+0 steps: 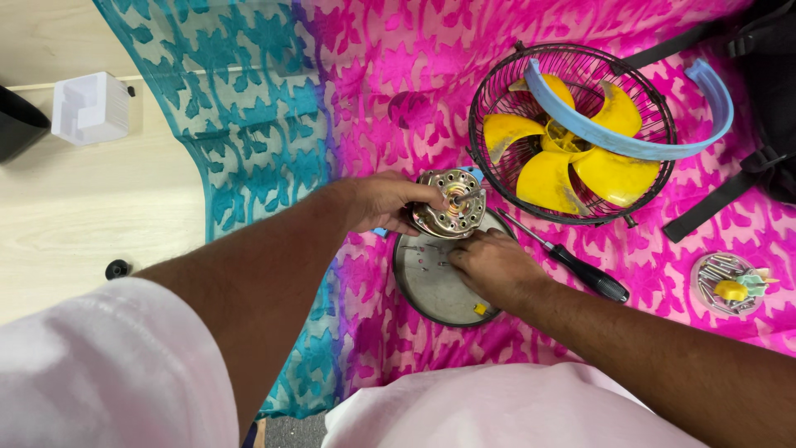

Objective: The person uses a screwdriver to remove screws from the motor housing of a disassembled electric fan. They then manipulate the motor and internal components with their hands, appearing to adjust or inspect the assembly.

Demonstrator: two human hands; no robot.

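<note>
The left hand (383, 202) is gripping the round metal fan motor (450, 203), fingers curled over its top edge. The motor is sitting at the upper rim of a grey round plate (431, 290), which is lying on the pink and teal cloth (274, 108). The right hand (496, 264) is resting on the plate just below the motor, fingers bent; whether it is pinching anything I cannot tell. A black-handled screwdriver (580, 270) is lying right of the plate. The wire guard with yellow blades (572, 133) is sitting above and right of the plate, and a small dish of screws (730, 284) is lying far right.
</note>
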